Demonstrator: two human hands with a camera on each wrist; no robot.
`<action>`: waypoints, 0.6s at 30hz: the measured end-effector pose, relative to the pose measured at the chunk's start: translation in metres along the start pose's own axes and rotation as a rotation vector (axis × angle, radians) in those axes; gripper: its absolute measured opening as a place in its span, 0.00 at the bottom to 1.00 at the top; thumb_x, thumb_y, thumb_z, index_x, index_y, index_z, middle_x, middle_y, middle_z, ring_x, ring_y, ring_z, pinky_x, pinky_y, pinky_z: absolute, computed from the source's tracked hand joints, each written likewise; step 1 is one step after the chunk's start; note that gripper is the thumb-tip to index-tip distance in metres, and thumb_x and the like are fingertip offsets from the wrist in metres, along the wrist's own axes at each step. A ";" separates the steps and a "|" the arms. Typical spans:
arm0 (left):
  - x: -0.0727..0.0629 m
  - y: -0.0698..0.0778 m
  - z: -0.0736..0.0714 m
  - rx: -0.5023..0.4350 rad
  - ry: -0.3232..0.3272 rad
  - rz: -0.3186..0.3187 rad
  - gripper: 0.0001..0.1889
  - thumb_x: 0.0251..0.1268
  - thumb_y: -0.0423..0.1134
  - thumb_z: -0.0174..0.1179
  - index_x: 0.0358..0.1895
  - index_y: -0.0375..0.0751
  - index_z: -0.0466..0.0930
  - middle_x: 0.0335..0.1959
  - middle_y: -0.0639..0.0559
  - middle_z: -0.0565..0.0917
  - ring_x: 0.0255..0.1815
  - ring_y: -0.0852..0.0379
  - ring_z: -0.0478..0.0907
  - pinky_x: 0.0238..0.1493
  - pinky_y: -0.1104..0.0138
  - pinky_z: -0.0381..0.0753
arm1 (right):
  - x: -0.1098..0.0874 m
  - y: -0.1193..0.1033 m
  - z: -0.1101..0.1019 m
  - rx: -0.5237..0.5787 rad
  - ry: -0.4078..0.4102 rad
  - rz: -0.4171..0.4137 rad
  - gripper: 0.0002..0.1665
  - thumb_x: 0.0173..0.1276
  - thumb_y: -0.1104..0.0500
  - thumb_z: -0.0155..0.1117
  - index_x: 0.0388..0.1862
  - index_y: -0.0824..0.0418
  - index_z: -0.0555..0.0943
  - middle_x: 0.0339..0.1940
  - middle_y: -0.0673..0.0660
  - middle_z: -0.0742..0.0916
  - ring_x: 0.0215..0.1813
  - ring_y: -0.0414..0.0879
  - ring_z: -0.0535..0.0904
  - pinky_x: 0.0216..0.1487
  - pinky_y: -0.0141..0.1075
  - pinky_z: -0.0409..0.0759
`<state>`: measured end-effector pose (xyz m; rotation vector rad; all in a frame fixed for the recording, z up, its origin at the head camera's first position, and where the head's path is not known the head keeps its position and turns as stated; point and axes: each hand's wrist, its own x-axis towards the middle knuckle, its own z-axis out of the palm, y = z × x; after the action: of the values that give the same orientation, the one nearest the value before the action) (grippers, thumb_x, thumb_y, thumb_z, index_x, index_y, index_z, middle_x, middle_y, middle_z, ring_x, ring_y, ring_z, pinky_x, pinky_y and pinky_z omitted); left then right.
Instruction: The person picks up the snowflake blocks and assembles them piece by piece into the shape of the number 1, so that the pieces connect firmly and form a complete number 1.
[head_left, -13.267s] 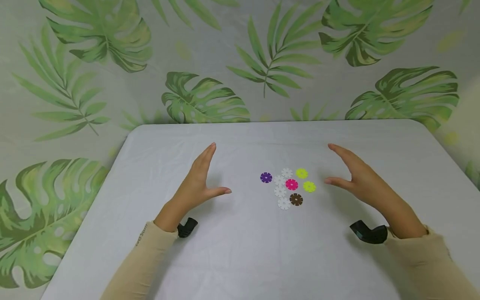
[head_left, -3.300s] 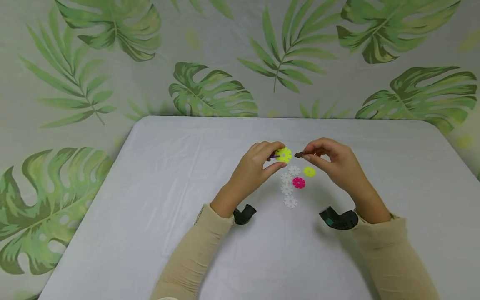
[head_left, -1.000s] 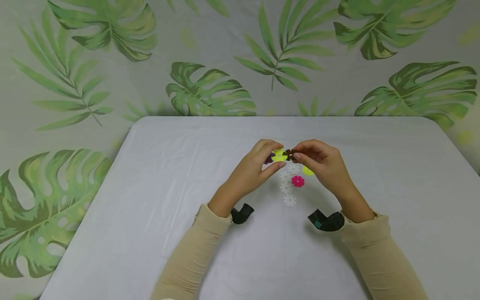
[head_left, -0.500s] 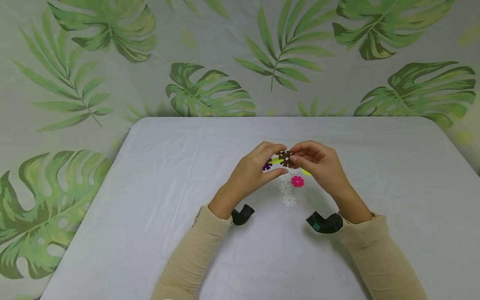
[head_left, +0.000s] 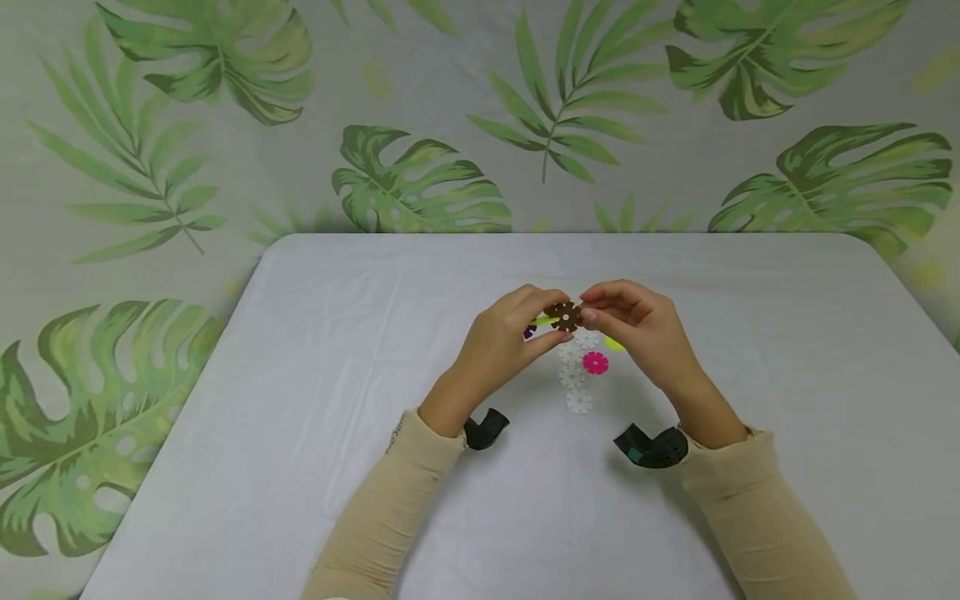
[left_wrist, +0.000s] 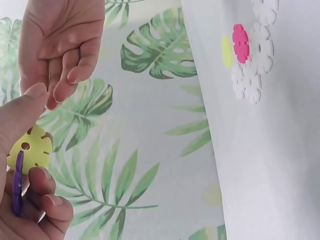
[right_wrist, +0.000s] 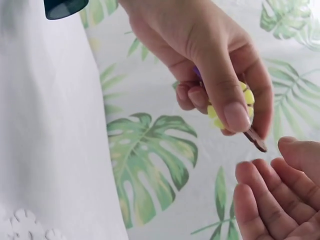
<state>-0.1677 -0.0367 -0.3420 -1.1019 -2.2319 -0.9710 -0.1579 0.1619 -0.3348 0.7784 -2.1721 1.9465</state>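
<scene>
My left hand (head_left: pixel 498 337) pinches a small chain of slotted plastic snowflake discs above the table. A brown disc (head_left: pixel 566 317) is at its right end, slotted into a yellow disc (left_wrist: pixel 36 150). On the yellow one's other side sits a purple disc (left_wrist: pixel 18 182), partly hidden by the fingers. The left thumb (right_wrist: pixel 236 116) lies over the brown disc, whose edge sticks out past the tip. My right hand (right_wrist: pixel 280 200) is right beside that edge, with its fingers loosely bent and a small gap to the disc in the right wrist view.
Below the hands, a pink disc (head_left: pixel 596 362), several white discs (head_left: pixel 579 401) and another yellow disc (head_left: pixel 614 342) lie on the white-covered table (head_left: pixel 420 517). A leaf-patterned cloth (head_left: pixel 420 75) rises behind the far edge. Black wrist devices (head_left: pixel 651 446) protrude under both wrists.
Purple, yellow and brown discs have left the table and joined in a chain. The brown disc turned its face toward the head camera and shifted slightly left; the right fingers have let go of it.
</scene>
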 end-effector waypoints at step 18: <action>0.001 -0.003 -0.008 0.016 0.050 -0.013 0.19 0.51 0.40 0.67 0.46 0.38 0.76 0.37 0.52 0.79 0.34 0.62 0.74 0.32 0.79 0.70 | -0.022 0.031 -0.030 -0.351 -0.049 0.123 0.24 0.58 0.66 0.64 0.54 0.66 0.72 0.48 0.61 0.79 0.48 0.45 0.76 0.48 0.28 0.73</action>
<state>-0.1704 -0.0437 -0.3376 -1.0453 -2.2056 -0.9734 -0.1600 0.1985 -0.3670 0.6522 -2.5455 1.5371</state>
